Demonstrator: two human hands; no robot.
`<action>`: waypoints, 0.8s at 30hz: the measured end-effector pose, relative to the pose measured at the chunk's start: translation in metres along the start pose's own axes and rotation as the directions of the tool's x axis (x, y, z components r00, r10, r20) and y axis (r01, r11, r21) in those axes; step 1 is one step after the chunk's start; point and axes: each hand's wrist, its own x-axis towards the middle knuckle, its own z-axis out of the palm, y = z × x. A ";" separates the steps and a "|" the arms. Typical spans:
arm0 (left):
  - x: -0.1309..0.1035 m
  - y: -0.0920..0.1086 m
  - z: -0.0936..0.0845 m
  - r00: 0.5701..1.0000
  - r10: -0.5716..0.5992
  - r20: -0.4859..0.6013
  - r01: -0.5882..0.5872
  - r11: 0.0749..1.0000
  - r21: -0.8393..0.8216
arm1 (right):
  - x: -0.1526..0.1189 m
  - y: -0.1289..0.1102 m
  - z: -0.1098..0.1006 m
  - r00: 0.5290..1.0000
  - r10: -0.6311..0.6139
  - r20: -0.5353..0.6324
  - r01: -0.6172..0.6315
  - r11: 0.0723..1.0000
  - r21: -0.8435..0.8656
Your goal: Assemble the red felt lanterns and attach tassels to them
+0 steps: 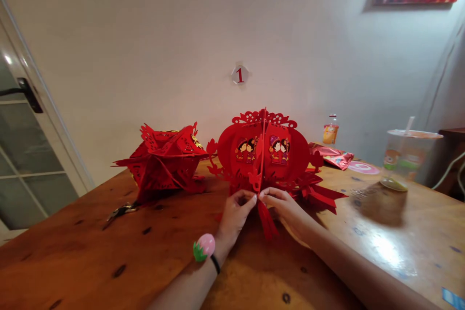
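Observation:
A red lantern [284,128] with cut-out edges and pictures of couples stands upright on the wooden table in front of me. At its lower front edge, my left hand [238,208] and my right hand [279,198] meet, thumbs and fingertips pinched close together. Between them is the upper end of a red tassel [268,223], whose strands hang below my fingers. The exact spot where the tassel meets the lantern is hidden by my fingertips. A hair tie with a pink and green strawberry [204,247] circles my left wrist.
Another red lantern [163,160] lies on its side at the left, with keys [121,212] before it. To the right are a bottle [330,131], a shiny red wrapper [332,155] and a clear plastic cup [403,160] with a straw. A wall rises behind the table [83,256].

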 end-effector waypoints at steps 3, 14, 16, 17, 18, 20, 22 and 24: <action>0.000 -0.002 0.002 1.000 0.000 -0.010 0.000 1.000 -0.022 | 0.002 0.000 0.001 0.999 -0.020 -0.025 0.021 0.999 0.043; -0.002 -0.003 0.011 0.997 -0.012 -0.076 0.008 0.999 -0.050 | 0.006 0.005 0.006 0.997 0.049 -0.051 -0.040 0.984 0.174; -0.002 -0.003 0.012 0.997 -0.015 -0.078 0.011 0.999 -0.053 | 0.007 0.005 0.007 0.996 0.065 -0.054 -0.055 0.982 0.179; -0.002 -0.003 0.012 0.997 -0.015 -0.078 0.011 0.998 -0.054 | 0.006 0.005 0.008 0.996 0.073 -0.051 -0.063 0.982 0.180; -0.002 -0.003 0.011 0.997 -0.015 -0.078 0.011 0.998 -0.055 | 0.006 0.004 0.008 0.995 0.083 -0.050 -0.072 0.981 0.182; -0.002 -0.003 0.011 0.997 -0.014 -0.078 0.010 0.998 -0.056 | 0.005 0.001 0.010 0.993 0.107 -0.046 -0.097 0.977 0.190; -0.002 -0.002 0.010 0.997 -0.015 -0.070 0.010 0.998 -0.057 | 0.005 -0.001 0.010 0.991 0.130 -0.033 -0.121 0.973 0.196; -0.003 -0.001 0.009 0.998 -0.019 -0.053 0.015 0.998 -0.062 | 0.005 -0.001 0.008 0.990 0.141 -0.010 -0.136 0.971 0.196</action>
